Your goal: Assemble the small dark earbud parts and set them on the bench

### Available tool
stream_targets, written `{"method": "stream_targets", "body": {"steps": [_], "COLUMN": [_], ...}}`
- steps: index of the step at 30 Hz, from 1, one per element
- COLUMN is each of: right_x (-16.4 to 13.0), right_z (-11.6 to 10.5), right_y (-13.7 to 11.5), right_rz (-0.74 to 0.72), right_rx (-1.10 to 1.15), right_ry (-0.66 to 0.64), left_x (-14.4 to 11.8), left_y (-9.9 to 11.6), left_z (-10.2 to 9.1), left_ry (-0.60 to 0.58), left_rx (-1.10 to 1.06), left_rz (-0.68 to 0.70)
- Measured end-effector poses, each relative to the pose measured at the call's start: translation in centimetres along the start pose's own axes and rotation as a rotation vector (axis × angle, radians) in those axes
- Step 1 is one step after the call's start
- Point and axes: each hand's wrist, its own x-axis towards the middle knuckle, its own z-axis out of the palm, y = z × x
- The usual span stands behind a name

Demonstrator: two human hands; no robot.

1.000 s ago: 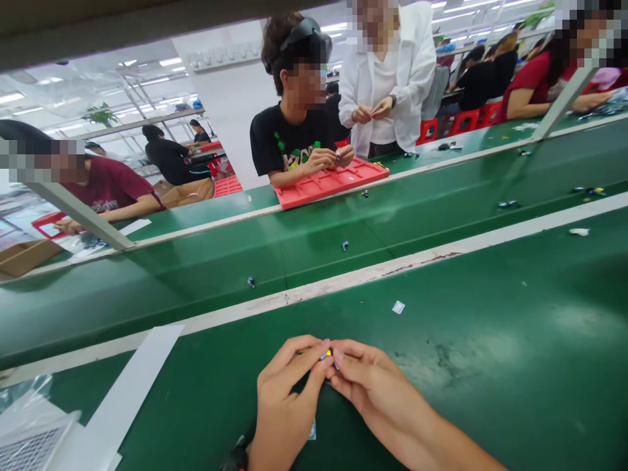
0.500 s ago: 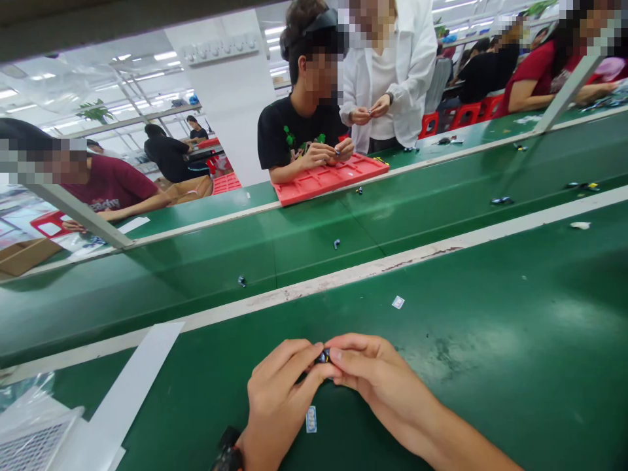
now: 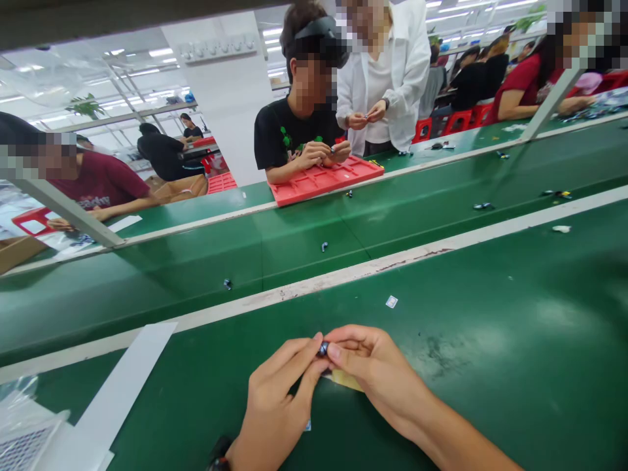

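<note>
Small dark part (image 3: 323, 347) sits pinched between the fingertips of both hands, low over the green counter (image 3: 490, 340). Left hand (image 3: 277, 399) and right hand (image 3: 377, 369) each have their grip closed on it. A yellowish slip (image 3: 347, 380) lies just under the right hand.

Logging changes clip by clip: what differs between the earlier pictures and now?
A yellowish strip now shows under the right hand; it was not visible before. The loose small parts on the far belt have drifted left. Both the right hand and the left hand still pinch the small dark part between their fingertips. The white square scrap still lies ahead.
</note>
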Motion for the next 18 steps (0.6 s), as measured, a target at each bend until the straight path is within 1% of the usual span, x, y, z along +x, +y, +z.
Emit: {"method": "stream_targets", "body": {"steps": [4,6,10,12,16,18], "right_x": [0.1,0.0,-0.2,-0.3,-0.5,-0.6], "right_z": [-0.1,0.0,0.1,-0.1,-0.3,-0.2], "right_y": [0.2,0.0,-0.6,-0.9,-1.3,-1.5], "right_rz": [-0.004,-0.011,-0.075,-0.093,-0.097,-0.078], "right_rx": [-0.048,-0.116,-0.332,-0.393,-0.422,-0.404], "right_ry": [-0.014,-0.039,-0.170,-0.218,-0.276,-0.297], "left_x": [0.2,0.3,0.4,0.4,0.4,0.5], "left_y": [0.3,0.4,0.5,0.5,0.6,0.7], "left_z": [-0.2,-0.3,-0.5,-0.7,-0.9,-0.9], "left_ry": [0.046,0.053,0.055,0.053,0.042,0.057], "left_rx": [-0.054,-0.074,-0.124,-0.148,-0.205,-0.238], "left_rz": [-0.035,-0.064,-0.112,-0.142,-0.199,-0.216]}}
